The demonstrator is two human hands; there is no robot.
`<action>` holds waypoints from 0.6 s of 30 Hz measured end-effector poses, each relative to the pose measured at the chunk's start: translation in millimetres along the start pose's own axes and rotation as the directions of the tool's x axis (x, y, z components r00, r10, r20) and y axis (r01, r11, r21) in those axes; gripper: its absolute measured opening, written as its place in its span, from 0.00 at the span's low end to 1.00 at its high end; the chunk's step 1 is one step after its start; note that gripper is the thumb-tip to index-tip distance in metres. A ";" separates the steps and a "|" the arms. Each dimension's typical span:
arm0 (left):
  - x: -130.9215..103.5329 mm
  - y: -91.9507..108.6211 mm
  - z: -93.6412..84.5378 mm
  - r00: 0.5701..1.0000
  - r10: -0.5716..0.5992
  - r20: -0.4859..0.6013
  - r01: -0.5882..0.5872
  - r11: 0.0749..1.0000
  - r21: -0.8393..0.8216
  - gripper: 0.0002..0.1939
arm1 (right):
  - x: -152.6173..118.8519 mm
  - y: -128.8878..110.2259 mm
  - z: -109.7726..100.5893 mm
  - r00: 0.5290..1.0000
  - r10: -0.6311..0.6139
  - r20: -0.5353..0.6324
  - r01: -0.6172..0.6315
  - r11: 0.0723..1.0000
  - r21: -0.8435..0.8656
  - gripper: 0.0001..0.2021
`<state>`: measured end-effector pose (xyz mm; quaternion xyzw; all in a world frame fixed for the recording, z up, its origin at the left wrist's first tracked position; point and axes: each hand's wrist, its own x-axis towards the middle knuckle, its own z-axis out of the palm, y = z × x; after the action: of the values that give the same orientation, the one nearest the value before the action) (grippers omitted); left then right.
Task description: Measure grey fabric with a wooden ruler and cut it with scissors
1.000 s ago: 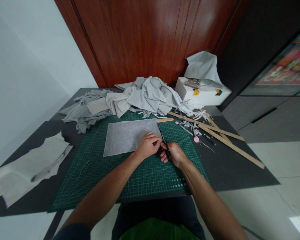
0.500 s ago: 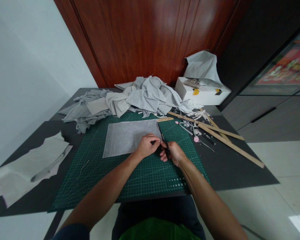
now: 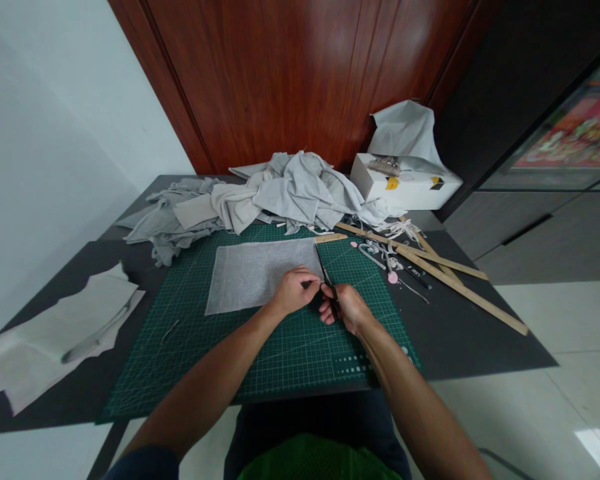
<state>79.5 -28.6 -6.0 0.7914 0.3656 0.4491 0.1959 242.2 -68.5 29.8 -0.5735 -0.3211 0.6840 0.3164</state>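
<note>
A light grey rectangular piece of fabric lies flat on the green cutting mat. My left hand pinches the lower right corner of this fabric, its fingers closed. Black scissors are gripped in my right hand, close beside the left fingertips. The blades point away from me along the fabric's right edge. Whether they are around any fabric or thread is too small to make out.
Crumpled grey cloth is heaped along the back, beside a white box. Wooden rulers, cords and pink-ended bits lie at the right. Cream fabric pieces rest at the left, and a short wooden ruler touches the mat's back.
Almost nothing differs. Both hands, the scissors and the fabric stay in nearly the same place, with at most a slight shift of the scissors.
</note>
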 end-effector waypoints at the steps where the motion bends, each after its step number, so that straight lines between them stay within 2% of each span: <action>1: 0.0 -0.1 0.1 1.000 0.004 -0.003 -0.004 1.000 -0.003 0.11 | 0.5 0.4 -0.1 1.000 -0.003 0.000 0.003 1.000 0.000 0.17; 11: -0.3 2.2 -1.8 1.000 -0.029 0.003 0.029 1.000 -0.008 0.11 | 12.6 1.1 -2.2 1.000 -0.014 0.027 0.013 1.000 0.021 0.16; 18: -0.8 2.9 -2.7 0.998 -0.056 0.040 0.055 0.998 0.011 0.12 | 7.9 1.5 -2.9 1.000 -0.006 -0.003 0.006 1.000 -0.014 0.16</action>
<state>78.1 -31.2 -3.2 0.7907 0.3857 0.4258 0.2114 243.9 -62.8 23.6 -0.5760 -0.3271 0.6798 0.3148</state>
